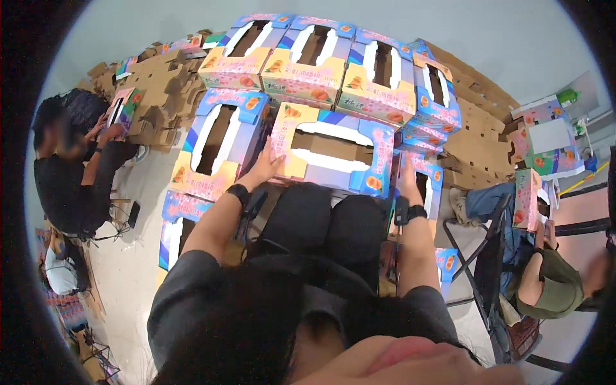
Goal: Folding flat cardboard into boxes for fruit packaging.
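Note:
In front of my knees is a printed cardboard fruit box point(307, 168) in yellow, pink and blue. Its top has a long white-edged opening, through which brown cardboard shows. My left hand point(266, 163) grips the box's left end, fingers against the pink and yellow side. At the opposite end, my right hand point(408, 181) presses flat on the blue side with its fingers stretched. The box is held between both hands, close to the stacked boxes behind it. Another like box point(215, 144) stands upright just left of my left hand.
Several matching boxes point(378, 77) are stacked beyond my hands. Flattened brown cardboard point(163, 90) lies behind at left, with more brown cardboard point(471, 135) at right. One person point(70, 167) handles a box at left; another person point(552, 282) handles one at right. A folding chair point(481, 256) stands at right.

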